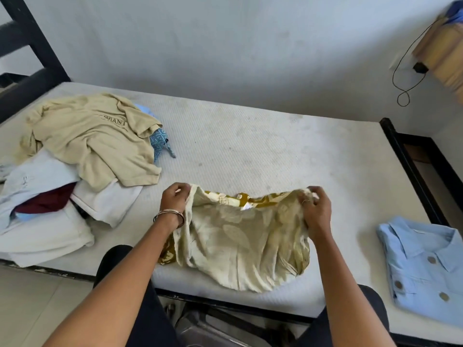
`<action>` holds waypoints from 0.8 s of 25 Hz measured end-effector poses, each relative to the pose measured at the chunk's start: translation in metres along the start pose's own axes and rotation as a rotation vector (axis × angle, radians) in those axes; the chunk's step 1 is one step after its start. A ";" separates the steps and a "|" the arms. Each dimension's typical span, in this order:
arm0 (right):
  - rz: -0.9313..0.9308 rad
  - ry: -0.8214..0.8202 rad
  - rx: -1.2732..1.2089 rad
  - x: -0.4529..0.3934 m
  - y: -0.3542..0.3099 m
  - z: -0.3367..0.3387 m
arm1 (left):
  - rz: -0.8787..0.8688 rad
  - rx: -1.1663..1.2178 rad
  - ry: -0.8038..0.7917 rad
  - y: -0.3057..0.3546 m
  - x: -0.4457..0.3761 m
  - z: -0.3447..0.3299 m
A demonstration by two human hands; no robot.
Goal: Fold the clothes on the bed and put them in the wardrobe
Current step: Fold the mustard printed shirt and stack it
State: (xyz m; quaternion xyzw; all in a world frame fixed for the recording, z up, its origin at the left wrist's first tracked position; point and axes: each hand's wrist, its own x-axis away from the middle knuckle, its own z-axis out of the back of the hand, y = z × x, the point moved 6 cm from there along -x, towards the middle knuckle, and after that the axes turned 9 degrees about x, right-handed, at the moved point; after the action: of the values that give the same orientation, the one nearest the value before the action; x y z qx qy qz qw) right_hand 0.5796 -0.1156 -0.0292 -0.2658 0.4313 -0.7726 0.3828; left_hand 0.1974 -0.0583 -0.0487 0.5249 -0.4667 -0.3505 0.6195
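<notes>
A cream garment with mustard leaf print (240, 241) lies crumpled on the near part of the white mattress (250, 146). My left hand (175, 199) pinches its upper left edge, and my right hand (315, 209) grips its upper right edge. A folded light blue shirt with brown buttons (423, 266) rests at the right end of the bed. At the left sits a loose pile of clothes: a beige T-shirt with lettering (97, 139) on top, a blue patterned piece (159, 141), pale blue, maroon (47, 199) and white garments (50, 236) beneath.
The wall runs behind the bed. A black bed frame (413, 166) borders the right end, and a black ladder-like frame (27, 46) stands at the far left. A black cable (403, 68) hangs by a wooden shelf (443, 53) at upper right. Tiled floor lies lower left.
</notes>
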 end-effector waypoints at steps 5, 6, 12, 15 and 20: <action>0.398 -0.299 0.672 0.061 0.000 -0.065 | -0.244 -0.688 -0.508 -0.043 0.050 -0.035; 0.428 -0.530 0.879 0.076 0.026 -0.087 | -0.219 -0.930 -0.667 -0.072 0.067 -0.042; 0.349 -0.611 0.792 0.107 0.081 -0.103 | -0.120 -1.148 -0.665 -0.143 0.123 -0.040; 0.224 -0.242 0.645 0.090 0.076 -0.078 | -0.162 -1.007 -0.277 -0.116 0.113 -0.030; 0.131 -0.436 0.801 0.091 0.100 -0.092 | 0.097 -0.776 0.038 -0.109 0.100 -0.016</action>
State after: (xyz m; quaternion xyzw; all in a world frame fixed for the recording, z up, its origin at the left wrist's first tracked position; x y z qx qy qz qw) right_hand 0.4960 -0.1814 -0.1540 -0.2255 0.0241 -0.7787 0.5850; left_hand 0.2503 -0.1682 -0.1344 0.2351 -0.3122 -0.4616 0.7963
